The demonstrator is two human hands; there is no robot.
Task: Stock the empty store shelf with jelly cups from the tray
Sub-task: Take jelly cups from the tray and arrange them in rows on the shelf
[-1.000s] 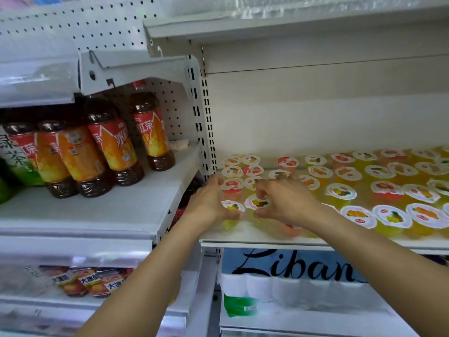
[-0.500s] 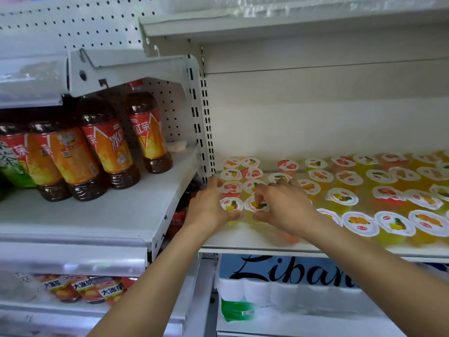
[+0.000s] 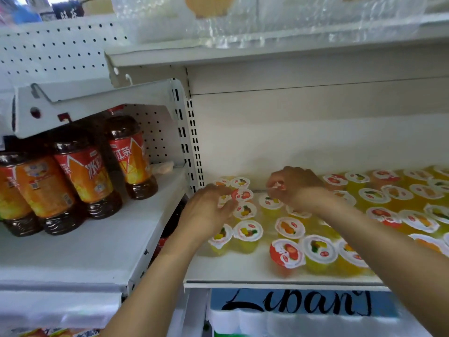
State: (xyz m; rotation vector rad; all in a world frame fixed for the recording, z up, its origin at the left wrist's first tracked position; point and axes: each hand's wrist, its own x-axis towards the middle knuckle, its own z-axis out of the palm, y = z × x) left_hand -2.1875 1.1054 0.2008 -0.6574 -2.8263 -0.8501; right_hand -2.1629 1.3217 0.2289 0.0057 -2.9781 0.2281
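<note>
On the shelf (image 3: 243, 271), both hands pinch jelly cups: left hand (image 3: 209, 210); right hand (image 3: 295, 188).

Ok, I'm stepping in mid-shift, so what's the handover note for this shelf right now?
Left hand: fingers curled at a red-lidded jelly cup near the shelf's back left corner.
Right hand: pinching another jelly cup near the back wall.
Done: many jelly cups already stand on the white shelf, most densely on its right side.
Left: bare patches along the front edge; the tray is not in view.
</note>
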